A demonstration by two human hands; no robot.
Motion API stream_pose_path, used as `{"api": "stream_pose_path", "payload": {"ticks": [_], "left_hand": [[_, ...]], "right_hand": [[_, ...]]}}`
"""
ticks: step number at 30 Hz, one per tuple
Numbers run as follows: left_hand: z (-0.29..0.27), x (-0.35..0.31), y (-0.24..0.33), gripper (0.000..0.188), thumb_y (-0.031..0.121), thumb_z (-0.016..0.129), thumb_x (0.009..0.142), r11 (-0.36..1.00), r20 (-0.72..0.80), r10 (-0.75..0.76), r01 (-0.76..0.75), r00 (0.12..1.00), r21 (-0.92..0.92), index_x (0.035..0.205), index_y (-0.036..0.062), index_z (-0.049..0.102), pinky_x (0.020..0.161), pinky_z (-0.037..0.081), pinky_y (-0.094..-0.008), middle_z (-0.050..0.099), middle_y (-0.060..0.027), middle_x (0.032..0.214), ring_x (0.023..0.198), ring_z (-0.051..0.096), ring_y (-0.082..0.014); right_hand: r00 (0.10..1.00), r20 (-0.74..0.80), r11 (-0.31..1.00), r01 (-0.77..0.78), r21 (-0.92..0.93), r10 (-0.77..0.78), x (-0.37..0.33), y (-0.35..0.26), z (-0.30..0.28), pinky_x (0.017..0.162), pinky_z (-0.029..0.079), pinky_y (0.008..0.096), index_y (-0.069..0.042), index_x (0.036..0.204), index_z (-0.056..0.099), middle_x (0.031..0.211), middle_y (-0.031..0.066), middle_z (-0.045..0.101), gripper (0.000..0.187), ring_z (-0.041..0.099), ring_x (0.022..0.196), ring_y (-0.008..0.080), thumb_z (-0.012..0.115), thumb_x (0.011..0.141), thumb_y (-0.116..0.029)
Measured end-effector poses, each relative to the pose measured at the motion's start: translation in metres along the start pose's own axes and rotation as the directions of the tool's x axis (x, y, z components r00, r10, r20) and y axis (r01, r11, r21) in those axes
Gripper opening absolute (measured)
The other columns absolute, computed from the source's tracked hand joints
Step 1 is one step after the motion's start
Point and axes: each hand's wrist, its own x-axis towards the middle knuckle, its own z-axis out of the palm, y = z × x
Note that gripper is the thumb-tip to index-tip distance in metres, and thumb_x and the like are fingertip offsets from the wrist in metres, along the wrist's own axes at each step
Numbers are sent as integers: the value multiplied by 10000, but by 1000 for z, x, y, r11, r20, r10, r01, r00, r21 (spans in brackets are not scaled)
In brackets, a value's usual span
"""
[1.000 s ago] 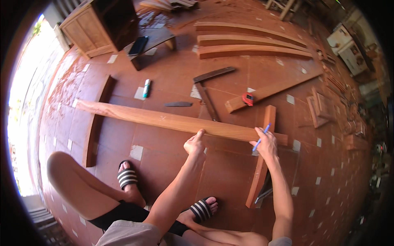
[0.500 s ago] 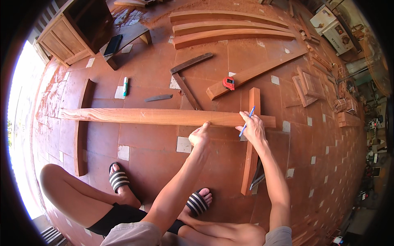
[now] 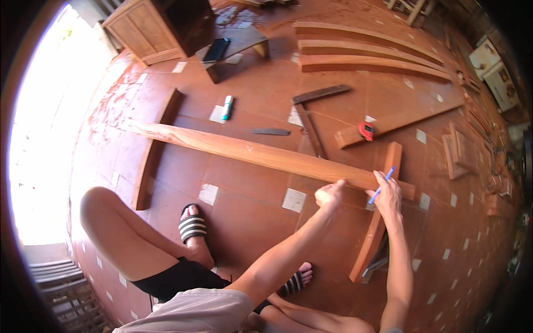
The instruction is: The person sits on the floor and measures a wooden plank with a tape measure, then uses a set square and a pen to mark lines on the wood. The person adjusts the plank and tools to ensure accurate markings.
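Found reddish tiled floor (image 3: 250, 233) across most of the frame. Noticed a wooden cabinet (image 3: 141, 30) at upper left, gaping on its dark side; could not make out any contents in that shadow. Traced the long plank (image 3: 244, 149) from left of centre to the right of the frame, bridged over a left timber (image 3: 147, 175) and a right timber (image 3: 366, 250), presumably for lifting clear of the floor and leaving finger room below. Spotted three curved timbers (image 3: 366, 51) at upper right of centre, lying side by side, probably for order. Saw next to the cabinet a low counter (image 3: 244, 41) carrying a dark flat object (image 3: 216, 50), likely for safety off the floor. Observed a flat board (image 3: 416, 117) at right and a dark square (image 3: 322, 93) just beyond the plank, perhaps for easy reach. Saw the left hand (image 3: 330, 193) curled, touching the plank's near edge, seemingly for steadying; could not tell whether gripping underneath. Saw the right hand (image 3: 390, 194) bent over the plank near its right end. Picked out a red tape measure (image 3: 366, 131) resting on the board, then a green-and-white tube (image 3: 227, 107) at upper centre-left. Lastly noted a blue pen (image 3: 382, 186), slanted, gripped in the right hand's fingers.
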Motion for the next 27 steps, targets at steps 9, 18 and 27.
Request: {"api": "stream_pose_path", "payload": {"ticks": [9,18,27], "left_hand": [[-48,0,20,266,310,897,912,991,271,-131,125,954,37,998,86,782,580,432,-308,704,10,879,649,513,-104],[-85,-5,-14,222,309,887,942,981,413,-116,170,903,-98,913,149,737,469,307,-255,620,68,747,520,415,-50],[-105,3,2,276,304,890,945,991,410,-44,90,911,-94,865,166,665,490,291,-236,528,96,672,528,395,-40]], "right_hand": [[992,-111,985,48,-166,-67,-16,-14,4,1021,520,490,-39,1350,594,1312,187,668,703,636,1230,390,922,728,-29],[971,-207,951,53,-305,-120,-52,-21,27,908,545,488,-42,1149,592,1141,176,645,613,655,1122,383,953,654,-65],[972,-202,948,51,-315,-120,-48,-23,23,882,530,484,-48,1145,603,1146,163,649,584,656,1115,366,944,673,-90]]}}
